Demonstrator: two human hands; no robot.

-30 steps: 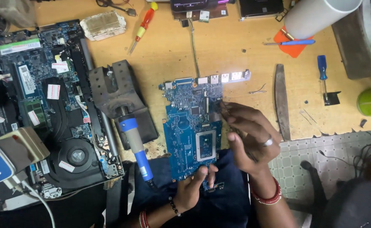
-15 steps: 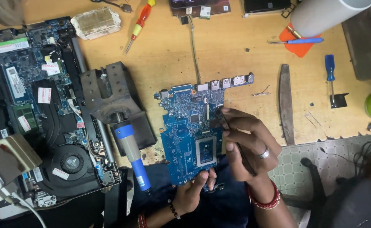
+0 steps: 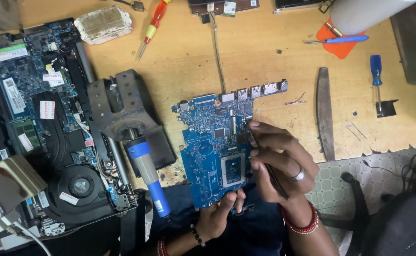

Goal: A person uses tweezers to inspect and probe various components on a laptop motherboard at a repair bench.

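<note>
Sitting at centre of the wooden bench (image 3: pixel 179 61), blue circuit board (image 3: pixel 217 147) overhangs the near edge. Left hand (image 3: pixel 217 215) pinches its 6 o'clock edge; right hand (image 3: pixel 276 161), fingers curled round dark tweezers (image 3: pixel 265 159), works at 3 o'clock. Risk: tweezers slipping, scratching components.

Scuffed wooden surface (image 3: pixel 189 57), crowded with repair gear.
Bearing an opened laptop (image 3: pixel 37 132) at left, red-handled screwdriver (image 3: pixel 152 26), blue screwdriver (image 3: pixel 376 71), long metal file (image 3: pixel 325 111), blue soldering iron (image 3: pixel 148 175).
</note>
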